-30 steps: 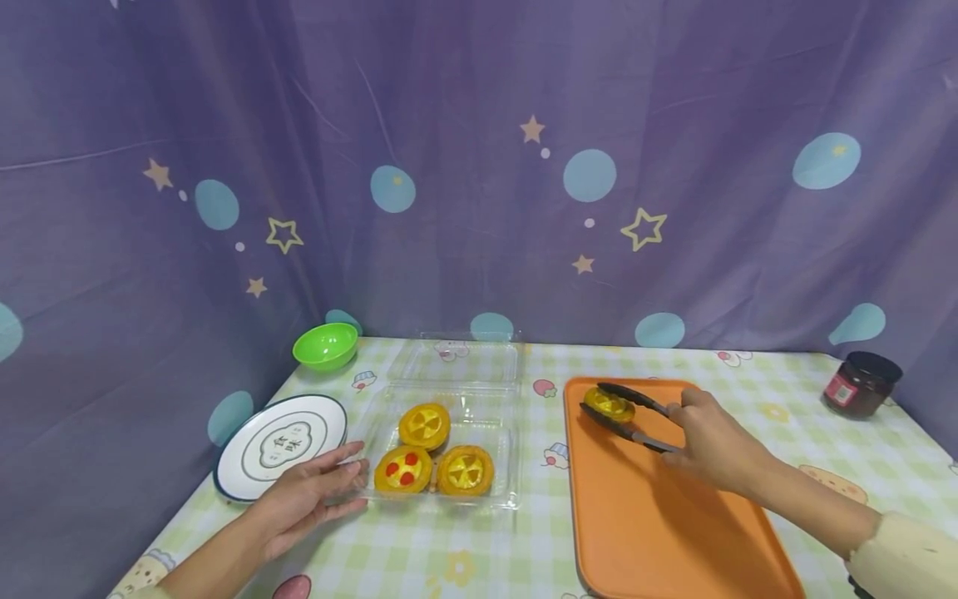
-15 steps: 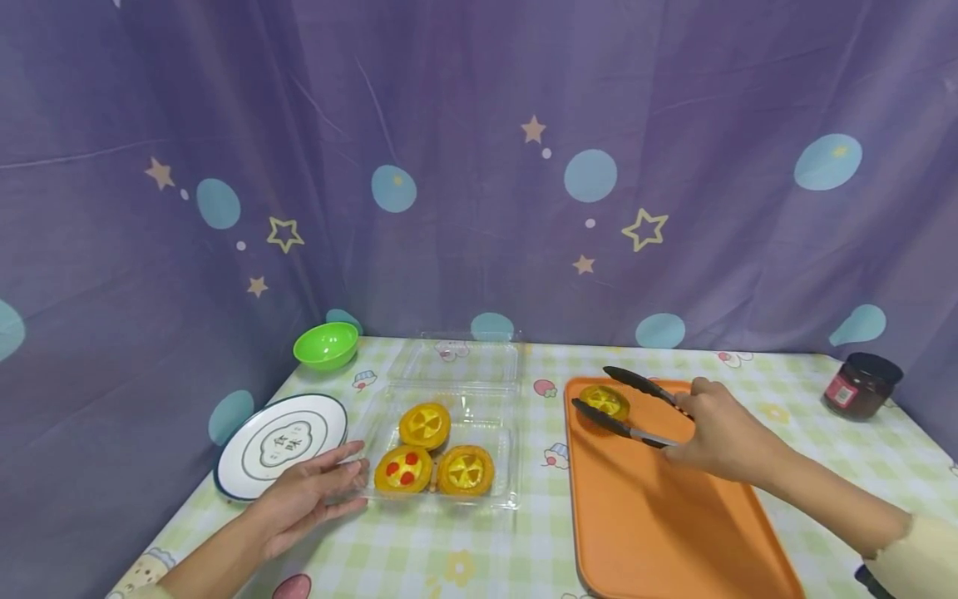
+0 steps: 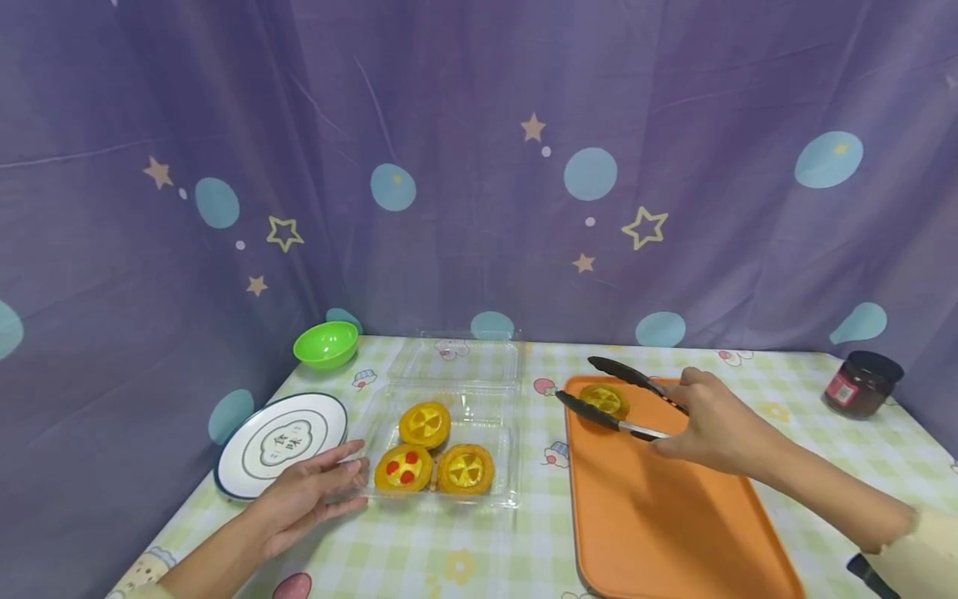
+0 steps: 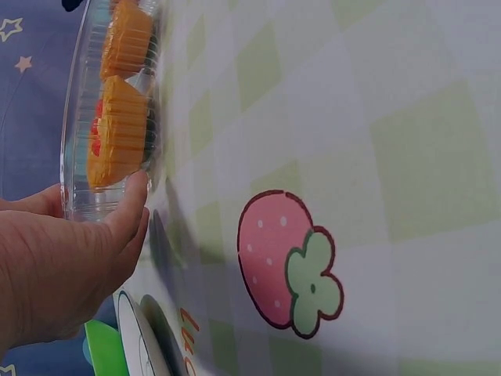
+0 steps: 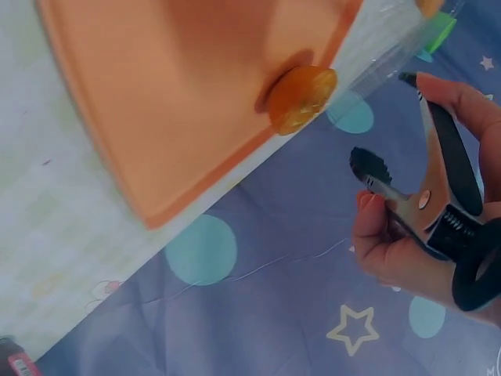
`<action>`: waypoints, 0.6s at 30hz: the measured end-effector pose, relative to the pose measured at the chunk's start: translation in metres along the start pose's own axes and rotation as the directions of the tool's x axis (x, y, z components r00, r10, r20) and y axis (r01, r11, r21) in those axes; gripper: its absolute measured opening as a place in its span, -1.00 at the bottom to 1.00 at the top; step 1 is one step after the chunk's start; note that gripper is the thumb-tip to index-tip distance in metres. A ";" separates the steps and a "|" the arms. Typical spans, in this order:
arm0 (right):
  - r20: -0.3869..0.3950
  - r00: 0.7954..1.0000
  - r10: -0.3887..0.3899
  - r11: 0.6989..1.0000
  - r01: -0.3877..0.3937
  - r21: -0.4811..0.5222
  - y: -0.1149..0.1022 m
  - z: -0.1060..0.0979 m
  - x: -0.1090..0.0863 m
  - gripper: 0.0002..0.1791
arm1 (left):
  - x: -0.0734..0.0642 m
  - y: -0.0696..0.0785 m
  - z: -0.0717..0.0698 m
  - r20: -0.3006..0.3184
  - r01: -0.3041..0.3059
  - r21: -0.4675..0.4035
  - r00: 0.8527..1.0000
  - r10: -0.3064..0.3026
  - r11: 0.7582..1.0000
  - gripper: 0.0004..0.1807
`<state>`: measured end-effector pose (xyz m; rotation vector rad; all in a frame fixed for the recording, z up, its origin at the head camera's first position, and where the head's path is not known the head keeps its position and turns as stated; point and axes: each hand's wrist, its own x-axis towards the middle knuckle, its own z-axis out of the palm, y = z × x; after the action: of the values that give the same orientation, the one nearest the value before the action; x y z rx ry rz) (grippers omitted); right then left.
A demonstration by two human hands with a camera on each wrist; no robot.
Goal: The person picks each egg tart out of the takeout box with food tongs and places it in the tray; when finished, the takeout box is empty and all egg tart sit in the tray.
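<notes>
My right hand (image 3: 711, 428) grips a pair of black-tipped tongs (image 3: 624, 424), their arms spread apart with nothing between the tips. Just under the tongs in the head view, an egg tart (image 3: 606, 401) lies at the far left corner of the orange tray (image 3: 659, 516). The right wrist view shows this tart (image 5: 301, 98) apart from the tong tips. My left hand (image 3: 310, 495) rests with extended fingers against the left side of a clear plastic box (image 3: 505, 466). Inside the box sit three tarts, one with red dots (image 3: 404, 469). The box's hinged lid (image 3: 460, 362) lies folded back.
A white plate (image 3: 243, 457) with a dark rim lies left of the box. Behind it stands a green bowl (image 3: 327, 345). A dark jar (image 3: 861, 387) is at the far right. The checked tablecloth (image 3: 539, 532) shows between box and tray.
The tongs have opened and let go of the tart on the tray, then lifted and shifted slightly left above it. My left hand and the box have stayed still.
</notes>
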<state>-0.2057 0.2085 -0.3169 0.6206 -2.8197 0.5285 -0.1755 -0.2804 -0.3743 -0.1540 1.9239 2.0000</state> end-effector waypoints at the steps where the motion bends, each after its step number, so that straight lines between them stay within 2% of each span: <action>1: 0.007 1.000 -0.002 1.000 0.002 0.013 -0.002 -0.001 0.001 -0.21 | 0.000 0.000 0.000 -0.001 0.000 0.002 1.000 0.000 1.000 -0.22; 7: 0.078 0.996 -0.035 0.995 0.027 0.099 -0.019 -0.002 0.008 -0.16 | 0.000 0.000 0.001 -0.010 0.008 -0.001 1.000 -0.008 1.000 -0.23; 13: 0.133 0.984 -0.117 0.986 0.100 0.130 -0.037 0.001 0.014 -0.18 | 0.000 0.000 0.002 -0.018 0.014 -0.003 1.000 -0.014 1.000 -0.24; 18: 0.176 0.963 -0.206 0.974 0.185 0.127 -0.050 0.003 0.023 -0.34 | 0.000 0.000 0.001 -0.009 0.005 -0.003 1.000 -0.005 1.000 -0.23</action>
<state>-0.2045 0.1565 -0.2985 1.0093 -2.8707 0.6198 -0.1749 -0.2791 -0.3738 -0.1691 1.9247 2.0021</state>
